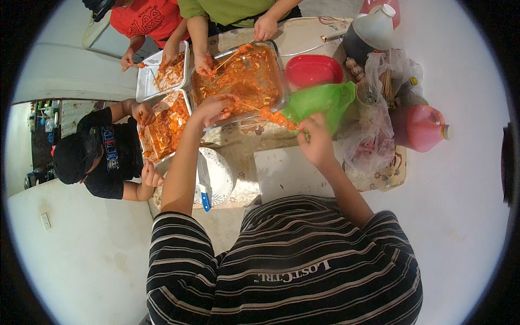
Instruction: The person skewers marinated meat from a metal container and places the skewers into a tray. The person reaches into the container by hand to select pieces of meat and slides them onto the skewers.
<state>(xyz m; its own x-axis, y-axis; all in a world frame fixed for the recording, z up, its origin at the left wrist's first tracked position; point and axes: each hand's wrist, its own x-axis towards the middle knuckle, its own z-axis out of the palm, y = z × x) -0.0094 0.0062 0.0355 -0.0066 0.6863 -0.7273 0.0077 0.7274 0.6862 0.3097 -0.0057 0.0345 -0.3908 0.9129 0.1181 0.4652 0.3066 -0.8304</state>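
Note:
A wooden skewer with orange marinated meat [278,118] spans the gap between my hands. My left hand [215,109] has its fingers around the skewer's left part, at the near edge of a large metal tray of marinated meat [260,75]. My right hand [315,136] pinches the skewer's other end, beside a green plastic bag [325,103]. Bare skewers [248,122] lie by the tray's near side. Below my left hand, a knife with a blue handle [205,197] rests across a white plate [219,178].
Three people work around the table with skewers, at the big tray, a white tray [143,87] and another white tray [187,99]. A red basin [313,70], a white board [292,174], garlic bulbs [354,69], plastic bags [367,142] and jugs [418,128] stand or lie around.

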